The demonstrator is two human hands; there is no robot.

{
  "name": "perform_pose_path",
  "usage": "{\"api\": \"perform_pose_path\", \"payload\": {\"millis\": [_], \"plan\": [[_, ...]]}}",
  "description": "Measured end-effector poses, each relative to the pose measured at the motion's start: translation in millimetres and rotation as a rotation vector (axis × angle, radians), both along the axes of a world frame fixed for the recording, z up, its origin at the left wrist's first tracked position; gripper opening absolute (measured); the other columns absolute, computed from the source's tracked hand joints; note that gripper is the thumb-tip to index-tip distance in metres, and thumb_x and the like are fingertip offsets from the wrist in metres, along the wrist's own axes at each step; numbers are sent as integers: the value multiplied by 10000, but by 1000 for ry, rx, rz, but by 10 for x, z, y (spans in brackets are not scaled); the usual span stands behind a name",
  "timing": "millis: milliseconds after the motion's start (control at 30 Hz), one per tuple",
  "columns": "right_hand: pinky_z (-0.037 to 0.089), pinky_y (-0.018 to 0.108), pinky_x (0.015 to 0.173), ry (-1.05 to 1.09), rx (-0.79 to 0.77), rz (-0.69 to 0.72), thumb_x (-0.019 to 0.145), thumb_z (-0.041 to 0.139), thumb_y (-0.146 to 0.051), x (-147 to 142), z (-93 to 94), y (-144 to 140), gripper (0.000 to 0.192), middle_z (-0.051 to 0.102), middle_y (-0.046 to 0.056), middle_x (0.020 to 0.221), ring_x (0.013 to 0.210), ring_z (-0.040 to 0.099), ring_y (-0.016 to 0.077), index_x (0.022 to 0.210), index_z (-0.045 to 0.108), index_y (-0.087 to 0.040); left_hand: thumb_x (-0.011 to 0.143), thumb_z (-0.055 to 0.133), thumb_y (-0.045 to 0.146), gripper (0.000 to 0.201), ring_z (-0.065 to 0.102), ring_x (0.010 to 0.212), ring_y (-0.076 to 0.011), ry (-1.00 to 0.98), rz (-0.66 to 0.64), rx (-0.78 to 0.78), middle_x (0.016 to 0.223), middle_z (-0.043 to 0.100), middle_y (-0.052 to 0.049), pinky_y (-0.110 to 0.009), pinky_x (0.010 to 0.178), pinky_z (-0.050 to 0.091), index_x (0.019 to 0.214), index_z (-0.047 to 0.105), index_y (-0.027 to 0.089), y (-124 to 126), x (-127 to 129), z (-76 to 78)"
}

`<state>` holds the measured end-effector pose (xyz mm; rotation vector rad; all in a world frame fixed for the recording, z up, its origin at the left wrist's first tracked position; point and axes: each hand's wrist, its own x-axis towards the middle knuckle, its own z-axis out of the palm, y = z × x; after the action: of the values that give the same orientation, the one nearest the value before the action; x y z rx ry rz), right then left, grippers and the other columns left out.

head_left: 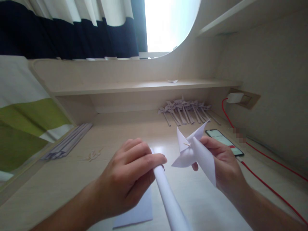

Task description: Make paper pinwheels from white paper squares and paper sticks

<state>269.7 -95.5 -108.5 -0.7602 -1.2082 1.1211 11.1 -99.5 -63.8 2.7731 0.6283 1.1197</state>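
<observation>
My left hand (134,170) is closed around the upper end of a rolled white paper tube (169,199), which slants down toward me. To its right, my right hand (223,160) grips a white paper pinwheel (192,149) from behind, with part of the fingers hidden by the blades. A thin wooden toothpick (187,144) sticks out of the pinwheel's centre. Tube and pinwheel are apart. Under my left hand, a sheet of white paper (137,211) lies on the desk.
Several finished pinwheels (184,109) lie at the back of the desk (115,128). Paper tubes (67,142) are stacked at the left, near scattered toothpicks (92,155). A phone (223,141) and a red cable (271,187) lie at the right. A folded paper piece (172,81) rests on the shelf (134,87).
</observation>
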Motion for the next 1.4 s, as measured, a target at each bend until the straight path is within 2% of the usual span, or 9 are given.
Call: {"api": "perform_pose_path", "payload": {"millis": [233,367,567,700,967,1033,1133,1233,1400], "plan": [[447,241,433,-32,7,-14,837,842,-362,8,-10,7,100,691,1,702,497,570,126,856,801,-272,914,552,-5,343,510,813,-201,11,2,80,875,625,-72,-379,752,431,1203,672,134,-24,-4,-4],[458,247,439,-52,15,-45,812,857,-393,0,2,1,157,674,-3,669,492,564,129,813,776,-259,895,626,20,353,532,788,-200,-40,30,160,876,624,-67,-385,717,447,1218,685,150,-11,-35,10],[477,241,459,-20,-6,-36,775,887,-385,3,-5,-15,172,707,-4,723,529,588,127,850,784,-270,907,683,108,371,566,761,-215,-1,199,324,823,619,-29,-400,701,470,1233,695,285,-25,-109,82],[488,241,472,21,1,-38,746,913,-385,10,-22,-11,219,717,-2,752,567,594,128,889,800,-265,942,694,186,337,585,751,-193,-23,254,420,852,617,-13,-373,704,488,1237,696,347,-9,-142,75],[467,254,442,47,34,-57,682,950,-352,-52,50,-4,250,674,0,697,533,574,127,831,796,-222,962,710,229,267,556,814,-132,-78,253,528,876,574,23,-325,759,457,1221,738,290,116,-136,-31],[452,259,436,25,27,-66,678,950,-363,-54,54,-4,256,652,-6,677,523,565,130,822,790,-224,950,715,195,258,547,803,-128,-57,234,531,864,576,23,-316,758,466,1197,748,261,219,-134,-84],[441,260,441,-23,4,-80,690,945,-390,-32,21,1,252,642,-2,701,557,563,143,821,783,-250,999,606,178,238,560,822,-159,51,253,431,871,617,-9,-332,766,501,1183,738,253,402,-138,-194],[458,270,452,-45,15,-63,717,930,-423,-3,-38,21,265,651,7,731,582,572,155,864,786,-255,1013,544,197,241,584,802,-199,73,279,331,848,640,-55,-362,748,513,1135,748,236,556,-151,-305],[495,267,479,-53,35,-26,813,873,-365,17,-87,43,165,678,9,760,590,594,140,898,793,-248,1004,535,188,246,601,829,-211,96,277,265,884,652,-68,-353,760,510,1134,738,237,648,-179,-393]]}}
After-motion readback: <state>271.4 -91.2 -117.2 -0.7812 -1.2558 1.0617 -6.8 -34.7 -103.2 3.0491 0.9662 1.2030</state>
